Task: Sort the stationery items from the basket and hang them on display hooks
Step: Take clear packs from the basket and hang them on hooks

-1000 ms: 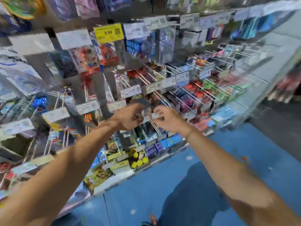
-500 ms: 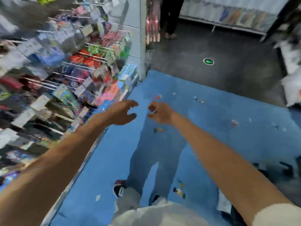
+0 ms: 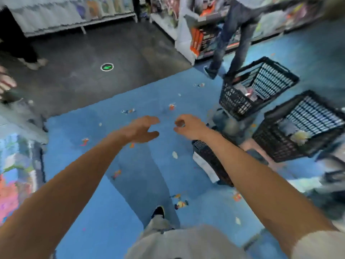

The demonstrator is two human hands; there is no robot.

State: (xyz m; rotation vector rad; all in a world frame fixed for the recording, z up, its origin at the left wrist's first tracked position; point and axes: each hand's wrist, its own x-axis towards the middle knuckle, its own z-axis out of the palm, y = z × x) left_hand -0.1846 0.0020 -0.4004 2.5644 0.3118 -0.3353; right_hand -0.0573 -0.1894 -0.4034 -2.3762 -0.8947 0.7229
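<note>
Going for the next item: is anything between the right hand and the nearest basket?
Nothing visible. The right hand hangs over blue floor, and the nearest basket sits on that floor just beside the forearm, which hides part of it.

A short, pale sleeve (image 3: 321, 245) shows on the right arm. Light grey trousers (image 3: 158, 223) run down to a dark shoe (image 3: 158, 211)
</note>
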